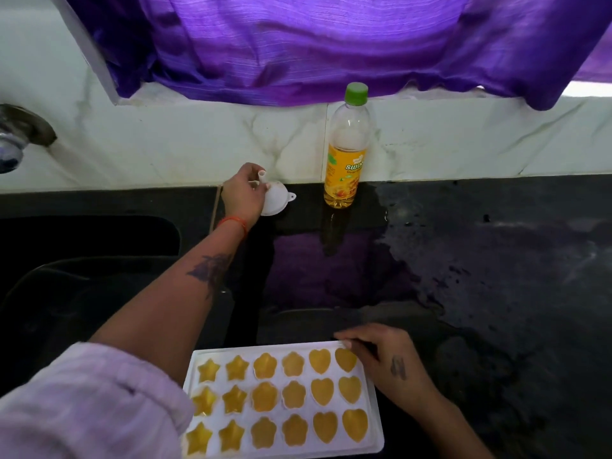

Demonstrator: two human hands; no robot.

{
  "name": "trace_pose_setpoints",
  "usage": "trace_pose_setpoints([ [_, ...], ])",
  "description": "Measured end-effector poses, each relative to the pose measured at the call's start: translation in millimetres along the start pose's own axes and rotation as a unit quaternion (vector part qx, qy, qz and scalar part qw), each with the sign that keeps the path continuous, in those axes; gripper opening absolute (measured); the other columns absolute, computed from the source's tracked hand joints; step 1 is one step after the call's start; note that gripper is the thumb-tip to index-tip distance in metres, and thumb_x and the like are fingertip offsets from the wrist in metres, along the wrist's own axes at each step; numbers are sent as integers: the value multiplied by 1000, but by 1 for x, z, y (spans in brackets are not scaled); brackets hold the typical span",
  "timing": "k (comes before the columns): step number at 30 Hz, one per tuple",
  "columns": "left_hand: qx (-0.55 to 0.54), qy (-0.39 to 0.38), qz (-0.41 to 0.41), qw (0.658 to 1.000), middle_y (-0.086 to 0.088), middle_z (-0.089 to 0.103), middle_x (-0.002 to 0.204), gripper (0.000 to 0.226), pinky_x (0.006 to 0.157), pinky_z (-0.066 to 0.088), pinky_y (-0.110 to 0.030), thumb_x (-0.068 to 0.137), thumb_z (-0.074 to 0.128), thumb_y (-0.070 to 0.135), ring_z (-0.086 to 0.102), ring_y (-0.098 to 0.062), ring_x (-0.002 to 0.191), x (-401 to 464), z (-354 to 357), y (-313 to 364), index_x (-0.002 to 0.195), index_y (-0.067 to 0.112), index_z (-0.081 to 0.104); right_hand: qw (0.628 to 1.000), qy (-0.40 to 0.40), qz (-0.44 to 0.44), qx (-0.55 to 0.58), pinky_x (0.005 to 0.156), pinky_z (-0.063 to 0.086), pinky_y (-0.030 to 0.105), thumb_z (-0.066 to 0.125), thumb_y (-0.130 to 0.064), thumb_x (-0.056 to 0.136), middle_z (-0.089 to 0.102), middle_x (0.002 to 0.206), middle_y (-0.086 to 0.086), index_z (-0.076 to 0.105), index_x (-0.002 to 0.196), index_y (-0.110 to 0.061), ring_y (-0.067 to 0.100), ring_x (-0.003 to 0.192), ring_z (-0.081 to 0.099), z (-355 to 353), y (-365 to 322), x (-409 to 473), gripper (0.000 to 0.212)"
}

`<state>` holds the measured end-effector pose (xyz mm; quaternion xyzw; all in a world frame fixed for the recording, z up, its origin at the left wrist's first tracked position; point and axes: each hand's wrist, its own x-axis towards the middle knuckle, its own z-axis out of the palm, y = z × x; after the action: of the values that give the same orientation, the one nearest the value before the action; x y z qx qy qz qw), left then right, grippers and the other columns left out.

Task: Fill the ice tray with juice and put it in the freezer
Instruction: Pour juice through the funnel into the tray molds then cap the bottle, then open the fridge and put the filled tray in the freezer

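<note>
White ice tray (371, 402) sits at counter (480, 260) front edge w/ all cells full of juice, right hand (387, 362) fingertips resting on its far corner, prob. steadying it, while left hand (240, 193) pinches funnel (276, 202) spout, parking it beside capped juice bottle (346, 150).

I'm looking at a home kitchen: a polished black stone table (463, 260) with a sink basin (82, 246) sunk into its left side, a tap (20, 137) on the marble-tiled wall (463, 144), and a purple curtain (298, 44) over the window ledge behind.
</note>
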<state>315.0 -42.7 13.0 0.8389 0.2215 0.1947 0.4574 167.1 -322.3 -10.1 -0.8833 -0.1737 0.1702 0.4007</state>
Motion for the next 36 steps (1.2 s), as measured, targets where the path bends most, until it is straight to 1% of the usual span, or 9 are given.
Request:
trace_pose_setpoints([
  [5,67,-5,-5,998,-16,67,109,21,83,47,-31,90,57,14,62,-31,102,8,2,-4,110,8,61,1000,-8,4,-6,79,44,4,59,-12,87,71,96,-10,74,97,-22,-4,86,62,1,-2,1,21],
  [8,105,-71,-19,992,-18,62,122,42,91,42,-31,88,60,16,56,-34,115,10,-2,-7,128,12,51,1000,-6,2,-20,74,40,0,58,-11,88,72,95,-8,75,96,-20,-4,83,61,1,-4,2,21],
  [11,102,-74,-18,992,-15,58,129,59,98,39,-33,82,67,16,51,-32,122,-7,-18,-9,135,14,43,999,-9,10,-31,70,41,0,57,-12,88,73,94,-6,75,96,-20,-2,80,62,1,-8,1,21],
  [17,127,-120,22,984,-5,66,119,42,92,47,-31,80,73,25,63,-24,106,-115,-78,-34,119,17,61,993,-18,1,-118,79,50,20,51,-15,90,71,103,-5,72,102,-24,9,91,64,0,-21,-6,26],
  [20,155,-88,39,983,-5,67,116,38,84,42,-24,81,72,24,62,-22,103,-178,-115,-52,117,17,63,981,17,-46,-190,88,43,23,53,-18,90,65,116,1,64,117,-22,17,107,59,5,-32,-11,29],
  [22,163,-66,35,984,-4,65,118,39,83,40,-22,82,71,25,61,-21,105,-210,-133,-59,119,17,62,978,60,-78,-182,91,41,26,55,-23,91,63,119,3,62,120,-19,21,111,56,8,-41,-14,30],
  [26,177,-2,-3,984,-3,59,129,42,94,40,-26,85,68,24,55,-21,118,-278,-178,-76,125,16,58,969,100,-169,-150,89,41,29,57,-25,91,64,116,6,63,118,-15,25,109,55,40,-77,-24,30],
  [32,202,96,-90,971,-2,48,141,50,101,41,-35,88,64,30,49,-22,125,-376,-219,-91,133,17,49,948,-4,-294,-119,97,35,26,54,-27,93,60,123,6,59,123,-13,24,118,51,106,-125,-55,33],
  [36,214,185,-169,944,-6,45,143,54,107,38,-35,88,63,30,46,-23,129,-447,-230,-93,137,15,46,903,-116,-399,-112,104,37,33,54,-26,92,59,126,10,57,125,-11,25,122,50,143,-145,-92,36],
])
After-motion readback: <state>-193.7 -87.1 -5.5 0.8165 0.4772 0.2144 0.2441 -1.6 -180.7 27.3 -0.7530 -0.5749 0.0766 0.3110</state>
